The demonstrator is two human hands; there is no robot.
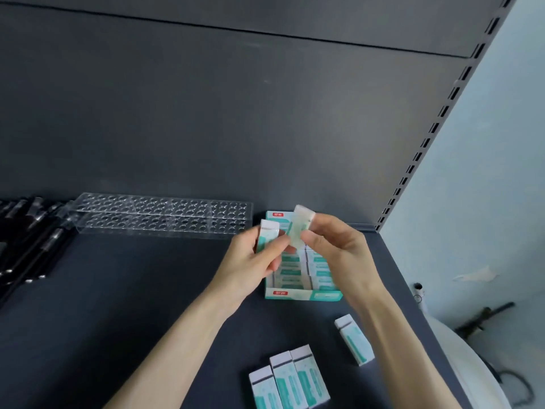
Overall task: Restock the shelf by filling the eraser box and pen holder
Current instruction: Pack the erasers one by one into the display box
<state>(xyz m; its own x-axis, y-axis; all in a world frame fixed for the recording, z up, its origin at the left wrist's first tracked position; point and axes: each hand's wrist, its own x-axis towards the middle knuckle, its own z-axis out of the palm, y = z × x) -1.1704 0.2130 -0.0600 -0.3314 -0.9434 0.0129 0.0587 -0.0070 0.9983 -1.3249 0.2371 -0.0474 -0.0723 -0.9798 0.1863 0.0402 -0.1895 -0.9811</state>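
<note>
White-and-teal cartons mark the eraser step: the left hand (pixel 250 258) pinches 1 eraser (pixel 267 231), and the right hand (pixel 333 249) grips a second eraser (pixel 301 222), both just above the part-filled eraser box (pixel 303 295). Next, each likely needs aligning with a row. 4 loose erasers (pixel 298 376) lie nearer; the clear pen holder (pixel 162 215) holds no pens.

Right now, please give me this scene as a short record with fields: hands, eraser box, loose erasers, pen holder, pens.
left hand: holds a sleeved eraser by the box
right hand: pinches a second eraser, blurred
eraser box: open, partly filled, on the shelf
loose: three erasers side by side in front, single eraser to their right
pen holder: clear, no pens in its holes
pens: dark, lying left of the holder
</note>
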